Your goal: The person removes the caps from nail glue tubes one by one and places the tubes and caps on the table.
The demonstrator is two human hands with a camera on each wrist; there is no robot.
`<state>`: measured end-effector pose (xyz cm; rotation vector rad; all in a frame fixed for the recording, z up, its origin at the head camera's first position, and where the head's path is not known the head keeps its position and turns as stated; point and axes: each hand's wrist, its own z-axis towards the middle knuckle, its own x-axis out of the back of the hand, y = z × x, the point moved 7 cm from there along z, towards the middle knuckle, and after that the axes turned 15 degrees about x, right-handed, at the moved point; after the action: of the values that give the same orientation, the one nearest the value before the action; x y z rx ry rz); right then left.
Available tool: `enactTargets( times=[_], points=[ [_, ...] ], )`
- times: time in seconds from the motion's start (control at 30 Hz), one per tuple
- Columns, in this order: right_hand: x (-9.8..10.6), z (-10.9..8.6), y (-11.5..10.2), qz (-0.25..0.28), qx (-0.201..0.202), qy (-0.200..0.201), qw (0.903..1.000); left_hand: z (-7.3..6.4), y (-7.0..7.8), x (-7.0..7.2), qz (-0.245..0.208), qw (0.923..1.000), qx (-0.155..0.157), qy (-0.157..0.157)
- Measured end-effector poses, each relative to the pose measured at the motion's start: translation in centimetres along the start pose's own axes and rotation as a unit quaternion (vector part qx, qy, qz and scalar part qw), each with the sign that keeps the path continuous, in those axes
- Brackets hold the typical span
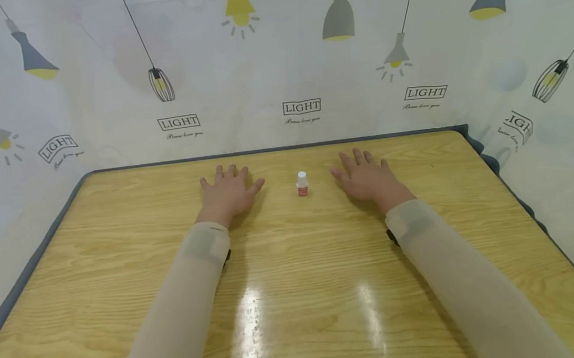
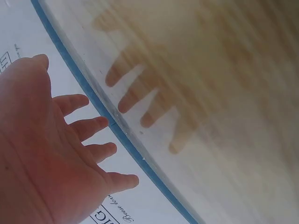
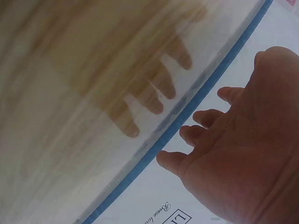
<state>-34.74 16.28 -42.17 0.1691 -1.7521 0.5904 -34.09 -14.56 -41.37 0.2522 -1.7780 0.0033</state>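
Observation:
A small white bottle (image 1: 302, 184) with a white cap and a red label stands upright near the far edge of the wooden table. To its left is my left hand (image 1: 228, 192), palm down with fingers spread and holding nothing. My right hand (image 1: 365, 177) lies on the other side of the bottle, also palm down, its fingers spread and apart from the bottle. In the left wrist view the left hand (image 2: 51, 149) shows its palm above the glossy surface, which mirrors the fingers. The right hand (image 3: 238, 144) appears the same way in the right wrist view. Neither wrist view includes the bottle.
The glossy wood-grain table (image 1: 304, 267) has a dark blue border along its far edge. Behind and beside it hangs white cloth (image 1: 240, 98) printed with lamps and the word LIGHT. Light-coloured sleeves (image 1: 176, 311) cover both forearms, with a dark strap at each wrist.

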Motion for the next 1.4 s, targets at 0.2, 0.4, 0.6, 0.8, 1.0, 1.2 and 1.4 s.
enactTargets(
  times=[0.2, 0.4, 0.6, 0.8, 1.0, 1.2, 1.4],
  points=[
    [0.1, -0.1, 0.1, -0.002, -0.001, 0.001, 1.0, 0.1, 0.1, 0.0, -0.003, 1.0, -0.003, -0.001],
    [0.1, 0.1, 0.0, -0.002, 0.003, 0.005, 1.0, 0.0, 0.2, -0.1, -0.002, 1.0, -0.001, -0.006],
    [0.3, 0.2, 0.1, -0.006, 0.004, 0.008, 0.9999, 0.1, 0.4, -0.2, -0.008, 0.9999, -0.007, -0.005],
    [0.6, 0.4, -0.4, -0.011, 0.029, 0.022, 0.9993, 0.2, 1.1, -0.2, 0.003, 0.9997, -0.022, 0.008],
    [1.0, 0.7, -2.0, -0.001, 0.095, 0.05, 0.9942, -0.4, 3.1, 0.1, -0.011, 0.9972, -0.073, 0.012],
    [1.4, 1.1, -3.9, 0.032, 0.18, 0.081, 0.9799, -0.9, 5.1, 0.0, -0.084, 0.9858, -0.142, -0.028],
    [1.8, 1.5, -4.8, 0.103, 0.222, 0.109, 0.9635, -0.8, 6.0, -0.5, -0.162, 0.9723, -0.151, -0.075]
  ],
)
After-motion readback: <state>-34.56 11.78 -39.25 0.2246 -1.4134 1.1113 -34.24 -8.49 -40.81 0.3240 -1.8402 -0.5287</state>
